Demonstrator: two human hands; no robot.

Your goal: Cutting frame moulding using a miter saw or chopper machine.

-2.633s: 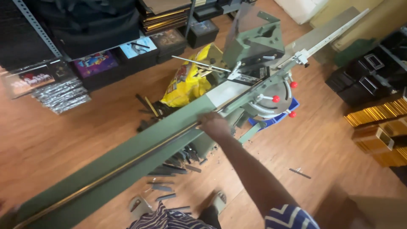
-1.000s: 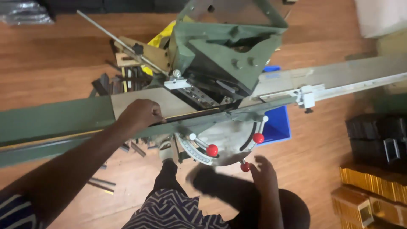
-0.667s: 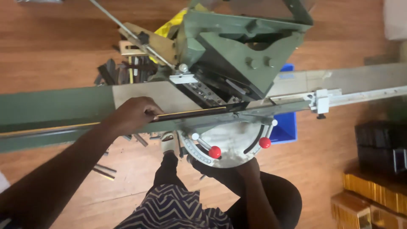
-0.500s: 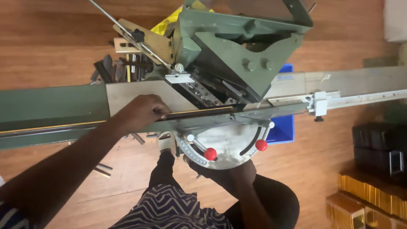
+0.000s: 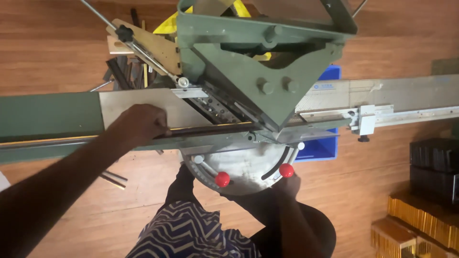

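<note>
Since half a second earlier, little had shifted: the right hand (image 5: 286, 180) had crept up to the right red knob (image 5: 286, 170), and the left hand (image 5: 139, 125) had stayed pressed on the dark moulding strip (image 5: 205, 131).

Behind the green cutting machine (image 5: 267, 62), at the top centre of the frame, a yellow bag (image 5: 167, 28) showed only as slivers. A blue bin (image 5: 319, 149) sat on the wooden floor (image 5: 48, 43) right of centre, mostly hidden under the bench (image 5: 48, 117). Dark boxes (image 5: 435, 167) were stacked at the right edge, with gold-coloured stacks (image 5: 420, 215) below them in the lower right.

Left hand: fingers curled together, knuckles up, clamped down on the strip where it lay along the bench rail, left of centre. Its arm ran in from the lower left corner, nearly straight.

Right hand: reached up from the bottom centre, fingertips touching the right red knob under the round angle plate (image 5: 244, 167); whether it gripped the knob could not be told. A second red knob (image 5: 222, 179) stood free to its left.
</note>
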